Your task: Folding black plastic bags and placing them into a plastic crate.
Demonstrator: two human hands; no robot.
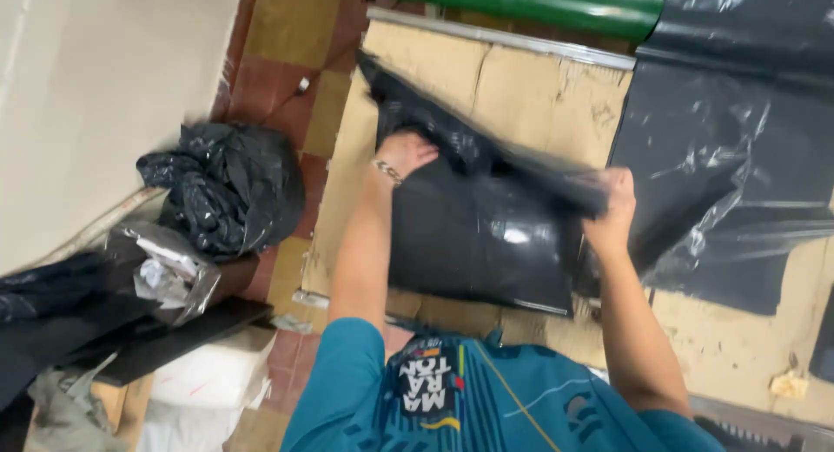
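A black plastic bag (486, 235) lies on flattened cardboard (521, 79) in front of me. My left hand (404, 152) presses down on the bag's left side, a bracelet on its wrist. My right hand (612, 209) grips a raised fold of the same bag at its right edge, lifting a flap that stretches up and left across the cardboard. I wear a teal short-sleeved shirt.
More black plastic sheeting (738, 131) lies at the right. A crumpled black bag (226, 187) and a pile of plastic and paper scraps (165, 274) sit on the tiled floor at the left. A green cylinder (530, 2) lies along the top edge.
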